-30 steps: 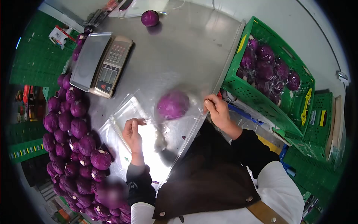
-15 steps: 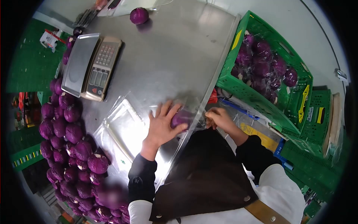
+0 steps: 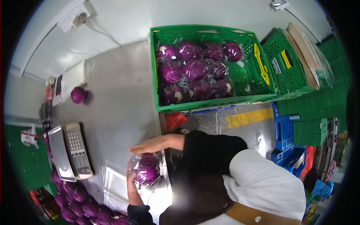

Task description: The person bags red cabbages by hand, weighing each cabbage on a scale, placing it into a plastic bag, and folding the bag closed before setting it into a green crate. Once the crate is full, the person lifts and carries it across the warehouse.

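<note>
A red cabbage [image 3: 147, 170] in clear plastic film is at the table's near edge, between my two hands. My left hand [image 3: 132, 185] is on its left side, fingers curved against the film. My right hand [image 3: 157, 144] lies over its upper side with the fingers stretched out flat. Whether the right palm touches the cabbage is hard to tell. Clear plastic bags [image 3: 116, 183] lie flat on the metal table just left of the cabbage.
A green crate [image 3: 210, 102] at the upper middle holds several wrapped cabbages. A scale [image 3: 77, 150] stands at the left, above a pile of unwrapped cabbages [image 3: 90, 208]. One loose cabbage [image 3: 78, 95] sits on the table [image 3: 120, 97]. More green crates [image 3: 279, 60] are at the right.
The view has turned toward the crate. My right hand has come from beyond the table edge to above the cabbage, and my left hand has moved from on top to its left side.
</note>
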The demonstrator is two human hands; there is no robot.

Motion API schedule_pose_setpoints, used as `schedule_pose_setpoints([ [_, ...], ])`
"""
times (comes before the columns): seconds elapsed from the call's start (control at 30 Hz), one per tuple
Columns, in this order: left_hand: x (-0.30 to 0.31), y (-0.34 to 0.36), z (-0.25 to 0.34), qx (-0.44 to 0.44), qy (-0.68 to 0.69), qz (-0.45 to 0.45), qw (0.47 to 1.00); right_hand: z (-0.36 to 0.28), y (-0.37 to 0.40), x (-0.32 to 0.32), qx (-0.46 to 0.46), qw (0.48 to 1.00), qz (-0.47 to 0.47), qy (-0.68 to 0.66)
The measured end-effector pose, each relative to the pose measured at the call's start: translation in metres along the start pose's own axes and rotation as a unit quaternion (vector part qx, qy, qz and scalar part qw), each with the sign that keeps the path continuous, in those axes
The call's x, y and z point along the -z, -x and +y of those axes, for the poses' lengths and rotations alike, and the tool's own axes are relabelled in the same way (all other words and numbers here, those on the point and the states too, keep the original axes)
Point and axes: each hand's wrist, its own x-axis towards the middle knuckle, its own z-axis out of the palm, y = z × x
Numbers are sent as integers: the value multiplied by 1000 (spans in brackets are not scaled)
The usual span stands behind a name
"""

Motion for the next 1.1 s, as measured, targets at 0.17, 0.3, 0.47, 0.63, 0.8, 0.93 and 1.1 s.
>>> schedule_pose_setpoints([
  [0.17, -63, -52, -6, 35, 139, -108, 984, -20, 129, 28, 218, 952, 168, 132],
  [0.3, -228, -69, 55, 46, 144, -400, 904, 52, 241, 91, 243, 839, 438, -211],
  [0.47, -247, -88, 38, -12, -88, -467, 880, 78, 357, 173, 127, 590, 768, 215],
  [0.63, -178, -81, 14, 9, -22, -291, 956, 148, 455, 298, 103, 731, 673, -45],
  [0.8, -97, -42, -21, -12, 24, 20, 999, 182, 430, 345, -22, 784, 604, -141],
  [0.93, 15, 34, -53, -120, 30, 406, 905, 152, 400, 372, -59, 812, 580, 18],
  [1.1, 184, 187, -50, -63, -384, 826, 409, 99, 397, 446, -80, 472, 611, 630],
])
